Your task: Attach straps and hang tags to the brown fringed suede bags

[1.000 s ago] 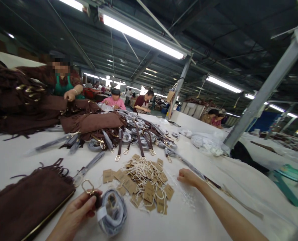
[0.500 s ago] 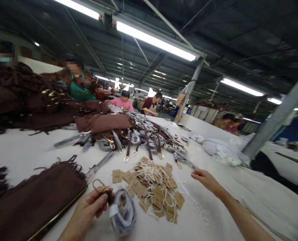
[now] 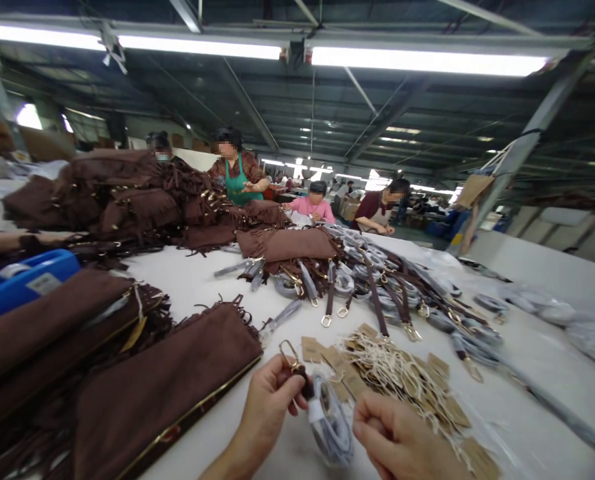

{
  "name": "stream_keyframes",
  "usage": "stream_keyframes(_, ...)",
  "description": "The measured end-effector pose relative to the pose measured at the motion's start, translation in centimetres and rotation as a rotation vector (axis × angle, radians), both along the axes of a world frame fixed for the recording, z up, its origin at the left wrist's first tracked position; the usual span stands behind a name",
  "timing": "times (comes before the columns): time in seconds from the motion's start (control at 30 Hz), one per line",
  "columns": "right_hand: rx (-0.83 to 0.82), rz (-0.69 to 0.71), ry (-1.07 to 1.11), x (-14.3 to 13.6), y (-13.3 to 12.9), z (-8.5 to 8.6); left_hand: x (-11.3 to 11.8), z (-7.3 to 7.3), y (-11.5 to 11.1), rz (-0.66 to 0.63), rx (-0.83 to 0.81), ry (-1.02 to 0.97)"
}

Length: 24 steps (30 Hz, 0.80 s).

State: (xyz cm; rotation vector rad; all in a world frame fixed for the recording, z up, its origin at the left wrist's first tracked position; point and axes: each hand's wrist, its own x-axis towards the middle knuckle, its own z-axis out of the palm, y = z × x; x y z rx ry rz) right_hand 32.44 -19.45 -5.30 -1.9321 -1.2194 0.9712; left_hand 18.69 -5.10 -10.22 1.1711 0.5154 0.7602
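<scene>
My left hand [image 3: 277,390] is closed around the brown end of a coiled strap, below its gold clasp [image 3: 289,353]. The strap's coil [image 3: 329,420], in grey wrapping, hangs just right of the fingers. My right hand [image 3: 395,433] is curled shut beside that coil, its fingers pressed together; whatever they may hold is hidden. Behind it lies a heap of brown paper tags [image 3: 422,387] with white strings. To the left, a brown fringed bag [image 3: 172,380] with a gold-edged zip lies flat on the table.
A pile of wrapped straps [image 3: 377,280] with gold clasps spreads behind the tags. A brown bag [image 3: 292,245] lies on its left part. More brown bags [image 3: 137,207] are heaped at the back left, near a blue bin [image 3: 32,280]. Several people work beyond the white table [image 3: 192,283].
The view has swung left, bringing in the blue bin and more bags. My right hand has come from the strap pile's edge to beside the coil. My left hand still grips the strap.
</scene>
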Motion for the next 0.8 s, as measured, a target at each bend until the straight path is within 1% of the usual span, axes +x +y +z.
stream_keyframes(0.13, -0.01, -0.005, 0.029, 0.1, 0.5, -0.3, 0.0, -0.3, 0.1, 0.022, 0.028, -0.017)
stream_keyframes(0.3, 0.014, -0.002, 0.094, -0.2, 0.8, -0.1, 0.0, -0.4, 0.1, 0.018, 0.048, -0.036)
stream_keyframes(0.37, 0.088, 0.011, 0.161, -0.1, 1.1, 0.0, -0.1, -0.3, 0.0, 0.011, 0.051, -0.036)
stream_keyframes(0.43, 0.19, -0.006, 0.258, -0.1, 1.3, 0.0, -0.1, -0.1, -0.1, 0.005, 0.043, -0.032)
stream_keyframes(0.57, 0.385, -0.14, 0.383, -0.6, 1.5, 0.2, -0.1, 0.0, -0.1, 0.0, 0.006, -0.033)
stream_keyframes(0.67, 0.564, -0.214, 0.348, -1.6, 1.4, 0.3, -0.1, -0.1, 0.1, -0.017, -0.019, -0.052)
stream_keyframes(0.73, 0.627, -0.232, 0.238, -2.3, 1.1, 0.2, 0.0, -0.1, 0.3, -0.021, -0.029, -0.062)
stream_keyframes(0.8, 0.668, -0.24, 0.075, -2.8, 0.7, 0.0, 0.0, -0.1, 0.3, -0.019, -0.029, -0.062)
